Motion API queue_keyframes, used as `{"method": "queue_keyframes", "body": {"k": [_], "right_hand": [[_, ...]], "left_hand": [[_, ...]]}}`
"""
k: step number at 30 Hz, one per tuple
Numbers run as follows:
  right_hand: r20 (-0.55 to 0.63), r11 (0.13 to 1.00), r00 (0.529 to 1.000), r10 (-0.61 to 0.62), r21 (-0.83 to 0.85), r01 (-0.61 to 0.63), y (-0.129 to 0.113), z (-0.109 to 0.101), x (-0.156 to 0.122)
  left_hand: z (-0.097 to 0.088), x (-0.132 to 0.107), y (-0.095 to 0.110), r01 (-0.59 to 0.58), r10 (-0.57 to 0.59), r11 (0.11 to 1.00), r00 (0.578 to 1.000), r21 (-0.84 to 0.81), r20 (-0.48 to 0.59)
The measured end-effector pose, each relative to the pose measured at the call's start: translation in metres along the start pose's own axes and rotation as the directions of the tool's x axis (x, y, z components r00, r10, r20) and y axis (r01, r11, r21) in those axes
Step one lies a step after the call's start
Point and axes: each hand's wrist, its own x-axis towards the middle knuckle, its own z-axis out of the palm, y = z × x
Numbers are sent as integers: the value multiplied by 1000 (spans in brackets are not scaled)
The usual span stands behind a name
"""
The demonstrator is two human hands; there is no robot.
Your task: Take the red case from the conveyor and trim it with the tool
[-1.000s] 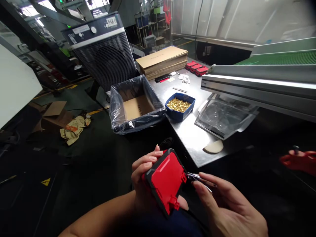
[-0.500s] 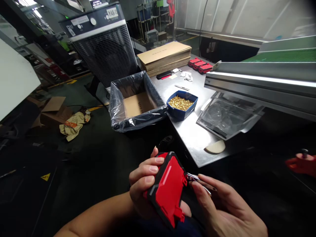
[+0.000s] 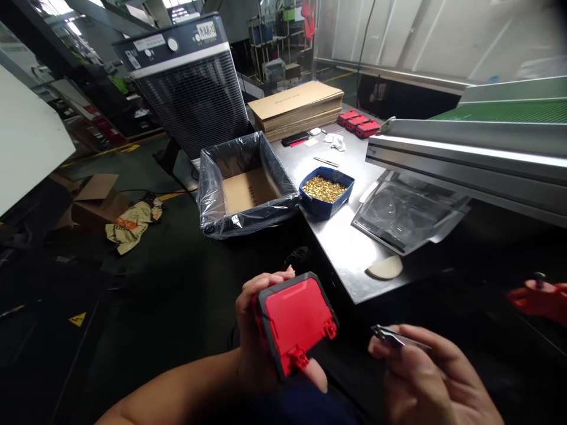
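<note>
My left hand [image 3: 254, 313] is wrapped round a small red-and-black plastic case [image 3: 296, 316], its fingers behind and thumb below. The case's red face is turned up towards me, and two red clip-like lugs stick out along its lower right edge. To the right, apart from the case, my right hand [image 3: 425, 372] pinches a silver nail clipper [image 3: 392, 337] between thumb and fingers. The clipper's jaws point left, towards the case.
A metal table [image 3: 336, 248] holds a blue bin [image 3: 325, 203] of small gold-coloured parts, stacked cardboard [image 3: 301, 103] and several red cases [image 3: 358, 123]. Left of it sits a plastic-lined crate [image 3: 248, 221]. A conveyor [image 3: 465, 150] juts in from the right.
The nail clipper has come away from the case's lug, and my right hand has moved right and down. My left hand has turned the case so its red face shows more fully.
</note>
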Motion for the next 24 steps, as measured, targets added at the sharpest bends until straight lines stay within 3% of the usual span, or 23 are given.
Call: {"method": "queue_keyframes", "body": {"k": [2, 3, 5, 6, 7, 8, 13, 20, 24], "right_hand": [[191, 959, 975, 117, 231, -161, 4, -5, 18], [279, 921, 947, 158, 305, -243, 6, -6, 24], [374, 883, 896, 240, 299, -362, 12, -7, 31], [400, 884, 869, 291, 235, -404, 14, -7, 32], [415, 891, 850, 325, 167, -422, 17, -6, 32], [427, 900, 836, 344, 103, -423, 19, -5, 31], [558, 951, 776, 295, -93, -294, 23, -1, 22], [556, 960, 796, 238, -259, -106, 10, 2, 15], [603, 959, 759, 247, -262, -105, 13, -2, 24]], "left_hand": [[-2, 3, 1, 232, -219, 965, 969, -119, 113], [-3, 5, 2, 386, -349, 908, 911, -161, 219], [-5, 11, 3, 642, -539, 754, 724, -137, 430], [-6, 15, 4, 708, -583, 701, 637, -84, 504], [-7, 18, 5, 730, -600, 683, 579, -23, 552], [-8, 21, 5, 719, -598, 695, 557, 26, 577], [-7, 27, 7, 555, -488, 824, 595, 112, 639], [-4, 24, 2, 440, -383, 892, 614, 104, 690], [-6, 23, -1, 375, -285, 926, 634, 36, 719]]}}
